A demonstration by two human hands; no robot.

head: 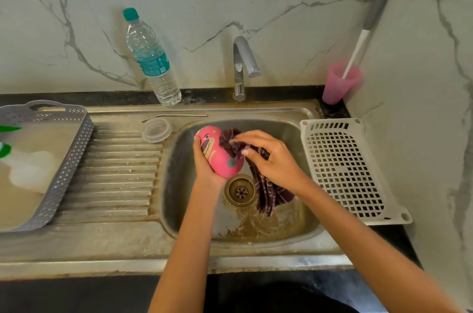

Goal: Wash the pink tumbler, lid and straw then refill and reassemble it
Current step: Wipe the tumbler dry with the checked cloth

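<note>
View: head camera, looking down on a steel sink unit against a marbled wall.
Pink tumbler: centre of the frame, held tilted above the sink basin, its lower rounded end just above and left of the drain; a cartoon print faces the camera.
Left hand: cups the tumbler from its left and underside; the thumb lies curled along the near side, and the other fingers are hidden behind the body.
Right hand: right of the tumbler, fingers bent and pressed together, pinching a dark striped cloth.
Cloth: bunched against the tumbler's upper right side; the loose end hangs down into the basin, right of the drain.
Lid: clear, round, lying on the draining board just left of the basin's upper corner, apart from the tumbler.
Straw: metal, lying flat along the back edge of the board, just above the lid.
Tap: upper centre, spout curving toward the basin; no water visible.
Water bottle: upper left of centre, upright, teal cap on, beside the wall.
Pink cup: upper right corner of the counter, holding a brush that leans against the wall.
White perforated tray: right of the basin, lying flat.
Grey basket: left edge of the frame, on the board; its contents are blurred.
</note>
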